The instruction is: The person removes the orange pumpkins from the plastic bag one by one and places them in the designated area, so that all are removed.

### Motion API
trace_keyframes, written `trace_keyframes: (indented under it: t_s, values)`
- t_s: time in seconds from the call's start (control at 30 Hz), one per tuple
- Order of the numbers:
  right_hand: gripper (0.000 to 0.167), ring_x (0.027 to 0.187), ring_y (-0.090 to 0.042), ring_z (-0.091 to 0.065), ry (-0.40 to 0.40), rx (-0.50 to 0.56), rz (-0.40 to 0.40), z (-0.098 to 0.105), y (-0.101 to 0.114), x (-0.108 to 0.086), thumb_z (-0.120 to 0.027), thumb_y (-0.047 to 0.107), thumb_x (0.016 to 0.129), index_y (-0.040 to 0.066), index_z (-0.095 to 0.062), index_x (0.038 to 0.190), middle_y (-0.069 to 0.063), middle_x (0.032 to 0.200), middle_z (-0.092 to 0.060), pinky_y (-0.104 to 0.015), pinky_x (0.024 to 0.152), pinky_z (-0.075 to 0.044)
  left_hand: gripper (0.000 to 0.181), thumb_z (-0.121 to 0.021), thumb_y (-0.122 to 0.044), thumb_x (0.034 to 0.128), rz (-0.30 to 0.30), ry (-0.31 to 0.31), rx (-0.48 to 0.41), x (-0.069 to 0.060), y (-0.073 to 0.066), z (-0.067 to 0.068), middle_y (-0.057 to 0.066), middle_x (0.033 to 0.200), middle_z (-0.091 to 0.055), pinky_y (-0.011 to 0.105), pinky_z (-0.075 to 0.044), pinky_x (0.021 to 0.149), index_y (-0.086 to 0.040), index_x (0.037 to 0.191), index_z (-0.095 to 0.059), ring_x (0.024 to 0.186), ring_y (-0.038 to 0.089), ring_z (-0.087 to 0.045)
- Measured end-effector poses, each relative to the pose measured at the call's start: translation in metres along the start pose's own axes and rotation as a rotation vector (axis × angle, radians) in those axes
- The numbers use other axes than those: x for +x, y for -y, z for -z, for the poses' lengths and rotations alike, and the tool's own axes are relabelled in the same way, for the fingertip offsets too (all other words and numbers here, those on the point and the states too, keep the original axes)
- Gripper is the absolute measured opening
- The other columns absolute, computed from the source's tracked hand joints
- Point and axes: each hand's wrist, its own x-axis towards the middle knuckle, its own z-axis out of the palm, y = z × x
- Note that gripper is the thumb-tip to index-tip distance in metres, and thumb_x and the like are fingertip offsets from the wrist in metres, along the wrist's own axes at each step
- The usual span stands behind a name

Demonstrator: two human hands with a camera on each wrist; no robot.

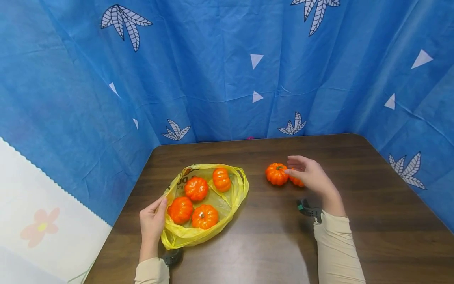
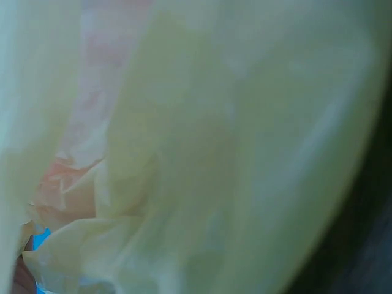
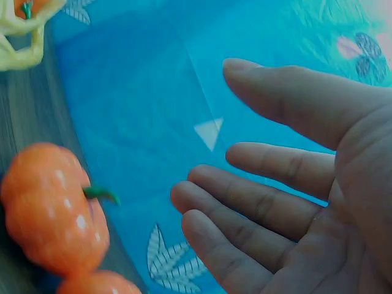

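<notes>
Backdrop (image 1: 220,79): blue cloth printed with white leaves and triangles, hanging behind the yellow bag (image 1: 198,238).
Surface (image 1: 376,181): dark wood-grain, extending well to the right of the bag and carrying it.
Bag condition: thin plastic, mouth upward and spread wide, so the contents are visible.
Bagged pumpkins (image 1: 205,216): four, orange, lying inside the bag; their weight probably steadies its base.
Left hand (image 1: 152,223): at the bag's left rim; thumb and fingers pinch the plastic, apparently because the limp edge would otherwise fold inward.
Left wrist view: mostly blurred film; grip detail cannot be verified there.
Loose pumpkins (image 1: 276,174): two, next to each other, right of the bag; one partly hidden in the head view.
Right hand (image 1: 313,177): right of the bag, near the loose pumpkins; fingers extended, thumb apart, grasping nothing; spacing judged suited to a rounded body.
</notes>
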Motion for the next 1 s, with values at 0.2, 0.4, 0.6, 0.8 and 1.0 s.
trace_keyframes:
  t_s: [0.2, 0.4, 0.6, 0.8, 1.0]
  values:
    - [0.052, 0.124, -0.039, -0.060, 0.057, 0.046, 0.103, -0.023, 0.020, 0.005, -0.070, 0.023, 0.095, 0.004, -0.054, 0.141, -0.021, 0.138, -0.060, -0.053, 0.103, -0.051, 0.025, -0.067, -0.008, 0.0955, -0.010, -0.001, 0.026, 0.000, 0.000, 0.000, -0.011, 0.106, -0.071, 0.006, -0.051, 0.076, 0.009, 0.113, -0.071, 0.091, -0.021, -0.061]
    - [0.049, 0.119, -0.037, -0.063, 0.118, 0.110, 0.177, -0.056, 0.048, 0.008, -0.074, 0.019, 0.091, 0.005, -0.059, 0.135, -0.017, 0.131, -0.065, -0.050, 0.100, -0.054, 0.025, -0.066, -0.006, 0.0953, -0.040, -0.001, 0.018, 0.002, 0.000, 0.000, 0.019, 0.114, -0.070, 0.005, -0.051, 0.078, 0.012, 0.113, -0.070, 0.091, -0.021, -0.060]
    - [0.047, 0.119, -0.034, -0.063, 0.232, 0.124, 0.233, -0.096, 0.066, 0.009, -0.074, 0.020, 0.091, 0.003, -0.060, 0.133, -0.017, 0.129, -0.066, -0.050, 0.102, -0.053, 0.024, -0.067, -0.007, 0.0950, -0.030, -0.014, 0.023, 0.001, -0.002, 0.001, 0.020, 0.113, -0.070, 0.004, -0.050, 0.078, 0.010, 0.112, -0.071, 0.090, -0.021, -0.060]
    - [0.046, 0.115, -0.029, -0.064, 0.281, 0.082, 0.311, -0.122, 0.069, 0.008, -0.074, 0.019, 0.090, 0.000, -0.062, 0.130, -0.017, 0.126, -0.068, -0.049, 0.102, -0.053, 0.023, -0.068, -0.007, 0.0949, -0.027, -0.003, 0.028, -0.001, -0.002, 0.000, 0.026, 0.114, -0.068, 0.004, -0.050, 0.078, 0.008, 0.112, -0.072, 0.091, -0.021, -0.059]
    - [0.044, 0.114, -0.031, -0.065, 0.312, 0.103, 0.357, -0.141, 0.072, 0.006, -0.074, 0.016, 0.090, -0.004, -0.062, 0.128, -0.021, 0.125, -0.067, -0.046, 0.101, -0.054, 0.022, -0.067, -0.005, 0.0944, -0.047, -0.007, 0.017, -0.001, -0.001, -0.001, 0.025, 0.112, -0.069, 0.004, -0.050, 0.078, 0.009, 0.111, -0.072, 0.091, -0.021, -0.059]
